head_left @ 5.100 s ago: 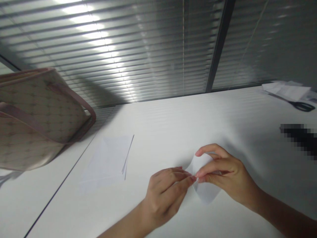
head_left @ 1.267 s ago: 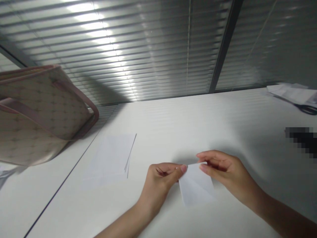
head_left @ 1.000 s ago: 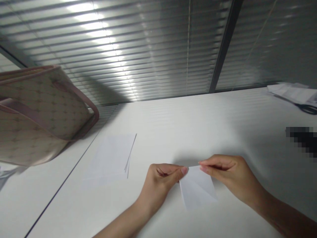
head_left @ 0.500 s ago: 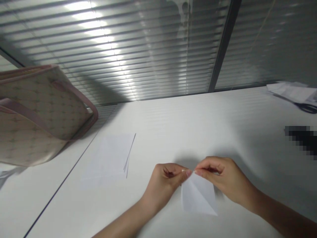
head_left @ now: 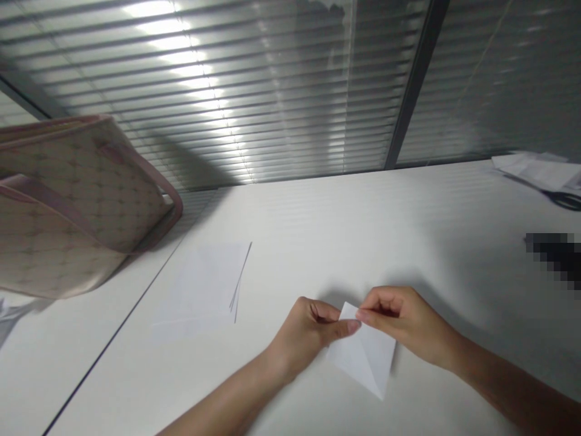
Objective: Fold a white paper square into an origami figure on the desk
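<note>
A small folded piece of white paper [head_left: 365, 360] lies on the white table [head_left: 345, 224] in front of me, pointing down and to the right. My left hand [head_left: 313, 333] pinches its upper left part between thumb and forefinger. My right hand [head_left: 402, 318] pinches the paper's top edge from the right. The fingertips of both hands meet over the fold near the top. Both hands are closed on the paper.
A thin stack of white sheets [head_left: 204, 284] lies to the left of my hands. A beige patterned bag with pink straps [head_left: 68, 206] stands at the far left. Papers and black scissors [head_left: 560, 197] lie at the far right, near a blurred dark object [head_left: 556, 251]. Window blinds [head_left: 272, 91] rise behind the table.
My hands have brought their fingertips together at the paper's top. The paper has gone from a wider flap shape to a narrower folded piece and turned so that its tip points down-right.
</note>
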Action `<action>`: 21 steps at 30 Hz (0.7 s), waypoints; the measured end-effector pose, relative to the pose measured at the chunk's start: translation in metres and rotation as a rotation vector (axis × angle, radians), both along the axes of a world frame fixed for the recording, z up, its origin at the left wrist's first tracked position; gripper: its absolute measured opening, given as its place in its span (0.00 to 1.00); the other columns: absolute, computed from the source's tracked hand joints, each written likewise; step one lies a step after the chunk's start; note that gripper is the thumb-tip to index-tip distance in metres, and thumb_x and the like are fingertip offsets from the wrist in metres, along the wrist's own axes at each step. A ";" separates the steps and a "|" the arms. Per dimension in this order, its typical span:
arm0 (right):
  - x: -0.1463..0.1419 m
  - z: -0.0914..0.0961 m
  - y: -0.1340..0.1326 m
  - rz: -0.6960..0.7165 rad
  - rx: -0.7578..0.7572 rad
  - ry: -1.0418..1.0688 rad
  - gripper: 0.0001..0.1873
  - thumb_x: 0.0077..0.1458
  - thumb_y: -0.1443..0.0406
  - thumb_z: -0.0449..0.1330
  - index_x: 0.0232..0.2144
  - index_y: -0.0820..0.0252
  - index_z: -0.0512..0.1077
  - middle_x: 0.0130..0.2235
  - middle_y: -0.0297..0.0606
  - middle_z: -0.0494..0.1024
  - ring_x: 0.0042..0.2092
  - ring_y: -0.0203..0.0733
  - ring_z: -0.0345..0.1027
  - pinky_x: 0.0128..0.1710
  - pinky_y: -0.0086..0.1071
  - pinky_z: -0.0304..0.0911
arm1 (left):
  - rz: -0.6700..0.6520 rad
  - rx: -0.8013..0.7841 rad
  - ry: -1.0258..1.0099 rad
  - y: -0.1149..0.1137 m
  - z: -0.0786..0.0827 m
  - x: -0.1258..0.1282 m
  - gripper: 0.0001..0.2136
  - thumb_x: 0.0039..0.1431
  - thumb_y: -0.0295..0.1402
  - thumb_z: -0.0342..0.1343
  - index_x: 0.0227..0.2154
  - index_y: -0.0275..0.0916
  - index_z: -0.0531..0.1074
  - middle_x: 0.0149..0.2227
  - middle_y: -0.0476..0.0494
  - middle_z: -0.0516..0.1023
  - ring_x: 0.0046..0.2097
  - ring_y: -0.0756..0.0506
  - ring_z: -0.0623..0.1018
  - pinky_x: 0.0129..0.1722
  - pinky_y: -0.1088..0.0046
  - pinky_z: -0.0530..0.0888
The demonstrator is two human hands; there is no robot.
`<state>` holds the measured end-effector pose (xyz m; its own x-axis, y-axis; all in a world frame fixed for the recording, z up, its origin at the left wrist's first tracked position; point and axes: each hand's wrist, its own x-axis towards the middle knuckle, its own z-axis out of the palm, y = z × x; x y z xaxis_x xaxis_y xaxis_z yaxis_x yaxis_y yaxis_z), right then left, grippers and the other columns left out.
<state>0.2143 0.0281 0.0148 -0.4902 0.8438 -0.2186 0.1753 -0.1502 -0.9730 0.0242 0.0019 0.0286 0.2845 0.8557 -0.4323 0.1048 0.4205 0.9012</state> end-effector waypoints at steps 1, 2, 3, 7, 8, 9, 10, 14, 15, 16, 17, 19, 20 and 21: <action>0.000 -0.001 0.000 -0.026 -0.004 0.009 0.13 0.50 0.57 0.64 0.23 0.60 0.72 0.23 0.31 0.73 0.27 0.34 0.65 0.26 0.27 0.59 | -0.001 -0.001 -0.007 0.000 -0.001 0.000 0.21 0.43 0.47 0.68 0.13 0.34 0.71 0.14 0.56 0.58 0.20 0.56 0.53 0.21 0.75 0.51; 0.000 -0.003 0.000 -0.050 -0.004 0.019 0.13 0.50 0.57 0.63 0.23 0.60 0.71 0.24 0.31 0.73 0.27 0.34 0.65 0.26 0.27 0.59 | -0.003 -0.004 -0.015 0.000 -0.002 0.000 0.19 0.44 0.48 0.67 0.17 0.34 0.75 0.16 0.53 0.65 0.20 0.55 0.58 0.22 0.75 0.54; 0.000 -0.004 0.000 -0.069 -0.002 0.027 0.14 0.51 0.56 0.63 0.23 0.60 0.71 0.24 0.31 0.73 0.27 0.34 0.65 0.26 0.27 0.58 | -0.006 -0.008 -0.021 0.000 -0.002 0.000 0.19 0.45 0.48 0.66 0.21 0.34 0.78 0.19 0.50 0.70 0.22 0.53 0.62 0.23 0.75 0.58; 0.002 -0.001 0.003 -0.031 -0.021 0.032 0.16 0.51 0.54 0.62 0.23 0.60 0.69 0.23 0.30 0.70 0.26 0.33 0.62 0.26 0.27 0.57 | -0.025 -0.007 -0.003 -0.001 0.000 -0.002 0.19 0.47 0.48 0.64 0.20 0.34 0.77 0.20 0.49 0.70 0.22 0.52 0.63 0.23 0.74 0.56; 0.002 0.000 0.004 0.002 -0.030 0.024 0.16 0.51 0.53 0.62 0.24 0.60 0.68 0.23 0.30 0.69 0.26 0.33 0.61 0.25 0.27 0.56 | -0.034 -0.002 0.009 -0.001 0.001 -0.002 0.19 0.47 0.47 0.64 0.17 0.34 0.75 0.17 0.51 0.66 0.21 0.53 0.59 0.22 0.74 0.53; 0.002 0.002 0.004 0.036 -0.037 0.012 0.16 0.50 0.54 0.62 0.24 0.60 0.68 0.23 0.29 0.69 0.26 0.33 0.61 0.25 0.27 0.55 | -0.044 0.003 0.021 -0.001 0.002 -0.002 0.20 0.47 0.46 0.65 0.13 0.34 0.71 0.15 0.54 0.60 0.20 0.54 0.55 0.21 0.74 0.50; 0.001 0.003 0.004 0.061 -0.036 -0.002 0.16 0.50 0.54 0.62 0.24 0.60 0.69 0.23 0.29 0.68 0.26 0.32 0.60 0.25 0.27 0.55 | -0.052 0.008 0.033 -0.001 0.003 -0.002 0.22 0.46 0.46 0.65 0.11 0.35 0.67 0.15 0.55 0.55 0.21 0.55 0.51 0.21 0.73 0.47; -0.002 0.002 0.001 0.043 0.031 -0.048 0.17 0.53 0.54 0.60 0.21 0.60 0.68 0.21 0.28 0.64 0.25 0.31 0.56 0.24 0.27 0.52 | -0.034 0.010 0.061 -0.001 0.003 0.001 0.25 0.44 0.45 0.66 0.08 0.37 0.61 0.15 0.57 0.48 0.21 0.55 0.47 0.22 0.71 0.45; -0.003 0.001 0.001 0.017 0.049 -0.047 0.18 0.54 0.54 0.60 0.21 0.60 0.67 0.21 0.28 0.64 0.25 0.31 0.56 0.24 0.27 0.52 | -0.017 0.005 0.062 -0.001 0.002 0.003 0.23 0.44 0.46 0.66 0.09 0.36 0.64 0.15 0.56 0.50 0.21 0.55 0.49 0.22 0.72 0.46; -0.003 -0.001 0.000 -0.014 0.060 -0.039 0.18 0.54 0.54 0.59 0.20 0.60 0.66 0.21 0.28 0.64 0.25 0.31 0.56 0.24 0.27 0.52 | 0.001 0.000 0.062 -0.001 0.002 0.004 0.21 0.43 0.46 0.67 0.11 0.36 0.68 0.15 0.56 0.55 0.21 0.54 0.52 0.22 0.73 0.48; -0.004 -0.002 -0.001 -0.045 0.062 -0.028 0.18 0.54 0.54 0.59 0.20 0.60 0.66 0.21 0.28 0.64 0.25 0.32 0.56 0.23 0.27 0.52 | 0.019 -0.007 0.060 -0.002 0.001 0.005 0.18 0.43 0.46 0.67 0.14 0.36 0.72 0.16 0.54 0.60 0.21 0.54 0.56 0.22 0.73 0.51; -0.004 -0.003 -0.001 -0.095 0.061 -0.006 0.19 0.54 0.52 0.59 0.21 0.59 0.67 0.21 0.28 0.64 0.24 0.32 0.57 0.22 0.27 0.52 | 0.047 -0.021 0.059 -0.002 0.000 0.007 0.16 0.42 0.45 0.68 0.20 0.35 0.78 0.18 0.51 0.68 0.22 0.52 0.62 0.24 0.74 0.56; -0.005 -0.003 -0.001 -0.109 0.058 0.003 0.19 0.53 0.52 0.59 0.21 0.59 0.67 0.21 0.28 0.64 0.23 0.32 0.56 0.22 0.27 0.51 | 0.057 -0.028 0.060 -0.003 -0.001 0.007 0.15 0.41 0.44 0.68 0.21 0.34 0.79 0.19 0.50 0.70 0.23 0.52 0.64 0.24 0.74 0.58; -0.005 -0.003 0.000 -0.112 0.049 0.013 0.20 0.53 0.51 0.59 0.21 0.59 0.67 0.21 0.28 0.64 0.23 0.32 0.56 0.21 0.27 0.51 | 0.065 -0.034 0.062 -0.003 -0.001 0.008 0.15 0.41 0.43 0.68 0.21 0.34 0.79 0.19 0.50 0.71 0.23 0.51 0.65 0.24 0.74 0.59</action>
